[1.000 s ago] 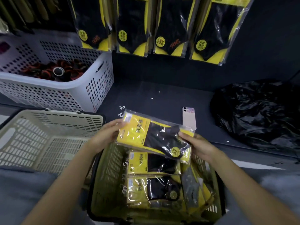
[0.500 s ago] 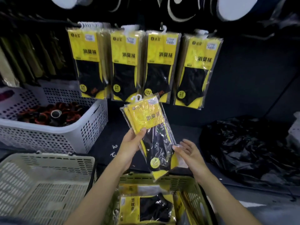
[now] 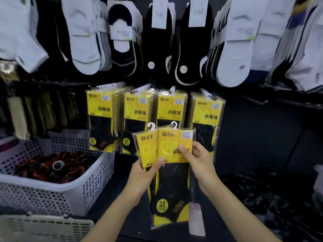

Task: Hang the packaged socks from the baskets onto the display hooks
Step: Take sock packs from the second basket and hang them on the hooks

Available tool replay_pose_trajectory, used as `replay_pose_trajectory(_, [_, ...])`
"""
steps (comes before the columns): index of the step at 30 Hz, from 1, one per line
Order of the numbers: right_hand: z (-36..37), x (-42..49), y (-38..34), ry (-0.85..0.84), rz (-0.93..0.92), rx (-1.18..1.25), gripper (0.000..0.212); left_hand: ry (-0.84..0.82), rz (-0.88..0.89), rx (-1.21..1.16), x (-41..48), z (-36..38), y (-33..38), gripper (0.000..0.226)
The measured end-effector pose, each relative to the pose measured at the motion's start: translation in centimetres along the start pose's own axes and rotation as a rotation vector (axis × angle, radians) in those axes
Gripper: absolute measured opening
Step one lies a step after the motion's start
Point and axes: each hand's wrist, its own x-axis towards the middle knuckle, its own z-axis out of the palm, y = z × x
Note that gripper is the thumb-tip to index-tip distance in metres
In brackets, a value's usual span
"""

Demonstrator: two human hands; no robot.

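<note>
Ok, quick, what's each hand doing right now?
Left hand: holds the two sock packs at their left edge.
Right hand: pinches the front pack.

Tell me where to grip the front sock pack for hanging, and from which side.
Pinch the front sock pack on its yellow card, from the right edge, as the right hand does. The pack stands upright with its white hanger hook on top, so a mid-card grip likely leaves that hook free. The left hand holds the rear sock pack.
</note>
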Motion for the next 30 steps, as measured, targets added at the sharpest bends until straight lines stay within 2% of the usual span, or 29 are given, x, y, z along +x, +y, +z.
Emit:
replay_pose_trajectory(5, [0.0, 2.9, -2.0, 0.068, 0.022, 0.006, 0.011, 0.113, 0.062, 0.036, 2.0, -2.3, 1.6, 0.031])
replay_pose_trajectory(9, [-0.1, 6.1, -4.3, 0.147, -0.076, -0.058, 0.003, 0.258, 0.138, 0.106, 3.9, -5.1, 3.5, 0.019])
replay_pose_trajectory(13, [1.1, 8.4, -5.2, 0.133, -0.129, -0.130, 0.014, 0.331, 0.184, 0.115, 4.8, -7.0, 5.1, 0.036])
replay_pose_trajectory(15, [2.0, 9.3, -5.2, 0.131, -0.135, -0.163, 0.015, 0.327, 0.190, 0.107, 4.8, -7.5, 5.6, 0.039])
replay_pose_trajectory(19, [3.6, 11.2, -4.4, 0.189, -0.100, -0.200, 0.007, 0.317, 0.210, 0.091, 5.1, -7.9, 5.8, 0.031])
replay_pose_trajectory(23, [4.4, 12.6, -3.7, 0.282, -0.049, -0.204, 0.024, 0.312, 0.195, 0.078, 5.3, -6.9, 6.0, 0.026])
replay_pose_trajectory(27, [3.8, 12.6, -2.9, 0.371, 0.022, -0.190, 0.029, 0.288, 0.190, 0.088, 5.4, -5.5, 6.2, 0.010])
replay_pose_trajectory(30, [3.2, 11.1, -2.7, 0.383, -0.038, -0.236, 0.032, 0.248, 0.174, 0.094, 5.6, -4.5, 5.9, 0.016])
